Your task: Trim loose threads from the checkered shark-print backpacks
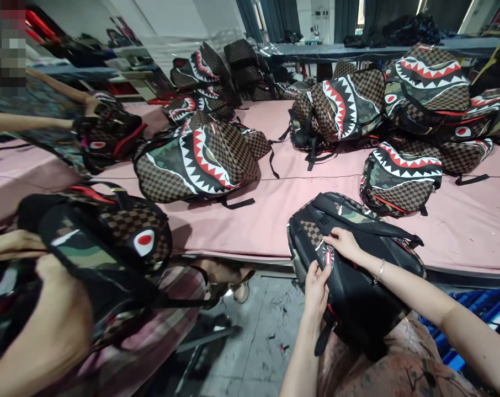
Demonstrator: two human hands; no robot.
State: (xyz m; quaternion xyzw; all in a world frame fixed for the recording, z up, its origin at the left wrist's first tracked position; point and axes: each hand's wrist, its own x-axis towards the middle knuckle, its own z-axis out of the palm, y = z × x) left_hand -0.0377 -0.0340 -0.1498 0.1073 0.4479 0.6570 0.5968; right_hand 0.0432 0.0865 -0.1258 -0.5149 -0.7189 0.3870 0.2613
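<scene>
A dark backpack (pixel 370 292) with black back panel, checkered and camouflage parts leans from my floral-clothed lap against the pink table's edge, its straps facing up. My left hand (pixel 317 286) grips it beside a small red-and-white patch (pixel 328 258), thumb and fingers closed together. Just above that patch, my right hand (pixel 344 243) pinches with bent fingers; whether a thread is between the fingertips is too small to tell. A bracelet circles my right wrist. A black shoulder strap (pixel 393 231) crosses the pack's upper side, and a strap end (pixel 324 336) hangs below my left hand.
Several shark-mouth backpacks (pixel 204 160) lie on the pink table (pixel 270 215), with more piled at the back right (pixel 430 77). At lower left a co-worker's hands hold another backpack (pixel 126 220); a second person handles one farther back. Blue slats (pixel 469 317) stand at lower right.
</scene>
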